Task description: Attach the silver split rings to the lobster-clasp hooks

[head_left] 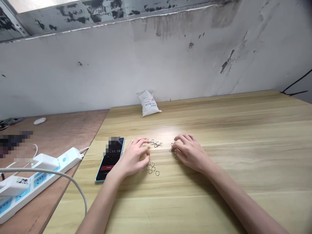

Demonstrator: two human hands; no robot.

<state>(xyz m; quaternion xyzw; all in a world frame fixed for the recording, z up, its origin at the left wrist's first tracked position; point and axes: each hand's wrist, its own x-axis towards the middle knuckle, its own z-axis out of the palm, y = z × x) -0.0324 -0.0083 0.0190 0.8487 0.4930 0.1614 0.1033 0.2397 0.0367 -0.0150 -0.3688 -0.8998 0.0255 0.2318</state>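
Note:
My left hand (135, 157) rests over the wooden table with its fingers curved and apart. Its fingertips are close to a small cluster of silver lobster clasps (156, 143). Several loose metal split rings (150, 167) lie just below its thumb. Across the gap, my right hand (188, 150) reaches over a small pile of metal pieces (172, 149), which look like joined clasps and rings. Its bent fingers and thumb are at the pile's edge, with a gap between them. Part of that pile is hidden under the fingers.
A phone (107, 167) lies left of my left hand. At the back, a white plastic packet (149, 103) stands near the wall. On the brown table to the left are a power strip (70, 157) with plugged chargers, a looping grey cable (78, 187) and a white oval object (39, 121).

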